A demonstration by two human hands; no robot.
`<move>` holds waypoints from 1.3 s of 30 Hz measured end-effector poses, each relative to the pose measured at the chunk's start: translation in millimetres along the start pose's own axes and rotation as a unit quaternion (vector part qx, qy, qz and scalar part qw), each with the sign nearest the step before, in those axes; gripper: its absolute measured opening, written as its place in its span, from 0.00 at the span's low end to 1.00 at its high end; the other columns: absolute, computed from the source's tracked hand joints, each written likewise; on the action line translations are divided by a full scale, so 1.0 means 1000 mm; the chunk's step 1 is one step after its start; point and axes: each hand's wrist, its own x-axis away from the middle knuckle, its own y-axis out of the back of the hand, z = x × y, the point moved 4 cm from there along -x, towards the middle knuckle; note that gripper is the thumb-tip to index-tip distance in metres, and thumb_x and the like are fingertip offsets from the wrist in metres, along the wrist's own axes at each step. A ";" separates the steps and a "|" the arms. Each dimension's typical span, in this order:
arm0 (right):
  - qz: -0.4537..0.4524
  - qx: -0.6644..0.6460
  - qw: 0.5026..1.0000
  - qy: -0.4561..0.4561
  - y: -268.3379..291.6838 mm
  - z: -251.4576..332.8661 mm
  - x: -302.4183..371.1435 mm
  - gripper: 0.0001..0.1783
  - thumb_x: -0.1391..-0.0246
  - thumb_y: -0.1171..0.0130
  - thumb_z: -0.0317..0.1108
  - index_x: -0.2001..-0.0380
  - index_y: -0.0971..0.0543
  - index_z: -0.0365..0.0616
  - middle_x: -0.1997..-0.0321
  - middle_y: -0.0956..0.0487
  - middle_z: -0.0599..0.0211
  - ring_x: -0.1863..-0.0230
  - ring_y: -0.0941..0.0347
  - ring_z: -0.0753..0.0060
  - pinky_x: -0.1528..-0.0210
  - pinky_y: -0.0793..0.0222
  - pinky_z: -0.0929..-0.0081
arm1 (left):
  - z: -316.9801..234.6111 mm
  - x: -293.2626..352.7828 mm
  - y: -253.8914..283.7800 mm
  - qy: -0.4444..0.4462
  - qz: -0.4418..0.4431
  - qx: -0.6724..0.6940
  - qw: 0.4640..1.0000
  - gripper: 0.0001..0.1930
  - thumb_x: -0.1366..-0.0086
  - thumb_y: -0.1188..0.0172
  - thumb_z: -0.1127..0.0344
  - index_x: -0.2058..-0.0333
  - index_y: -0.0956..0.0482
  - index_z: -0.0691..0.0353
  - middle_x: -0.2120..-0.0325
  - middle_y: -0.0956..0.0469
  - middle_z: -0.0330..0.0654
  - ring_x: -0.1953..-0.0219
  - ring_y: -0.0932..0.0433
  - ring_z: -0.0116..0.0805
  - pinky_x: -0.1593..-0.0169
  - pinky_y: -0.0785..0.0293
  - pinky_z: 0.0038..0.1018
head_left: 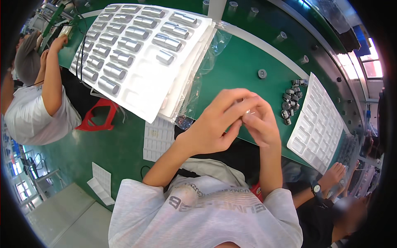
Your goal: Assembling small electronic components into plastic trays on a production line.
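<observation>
My left hand (217, 118) and my right hand (264, 124) meet above the near edge of the green table (235, 62). Fingers of both are closed together around something small, of which only a pale, shiny bit shows between the fingertips; its kind is hidden. To the left of my hands lies a stack of white moulded trays (151, 87), its top one filled in part with rows of silvery metal cylinders (138, 33). Right of my hands, several short dark metal parts (287, 101) lie in a loose cluster. One round metal piece (262, 74) stands alone beyond my fingers.
A white tray with moulded pockets (316, 124) lies at the right. Transparent plastic wrap (213, 53) sticks out beside the stack. Several cylinders (281, 36) stand beyond a pale rail. Co-workers sit at left and right; a red stool (99, 115) and discarded trays (101, 182) are on the floor.
</observation>
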 end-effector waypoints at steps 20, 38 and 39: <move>-0.159 0.377 0.890 0.202 0.000 0.028 0.003 0.29 0.55 0.36 0.12 0.46 0.28 0.30 0.49 0.21 0.51 0.45 0.24 0.65 0.46 0.26 0.74 | 0.021 0.017 0.006 0.247 -0.185 0.144 0.940 0.24 0.44 0.37 0.83 0.47 0.25 0.69 0.55 0.21 0.47 0.57 0.20 0.29 0.54 0.24 0.23; -0.097 0.518 0.793 0.306 -0.011 0.045 0.000 0.20 0.61 0.29 0.15 0.60 0.17 0.36 0.55 0.25 0.61 0.57 0.23 0.71 0.56 0.24 0.75 | 0.029 0.026 0.007 0.255 -0.127 0.121 0.951 0.19 0.47 0.33 0.81 0.54 0.20 0.68 0.58 0.18 0.42 0.64 0.24 0.23 0.62 0.28 0.19; -0.099 0.509 0.801 0.300 -0.011 0.045 0.000 0.21 0.62 0.27 0.18 0.59 0.16 0.37 0.57 0.26 0.62 0.57 0.24 0.71 0.56 0.25 0.74 | 0.029 0.027 0.008 0.256 -0.128 0.120 0.951 0.19 0.47 0.33 0.81 0.54 0.20 0.68 0.58 0.18 0.42 0.64 0.24 0.23 0.62 0.28 0.19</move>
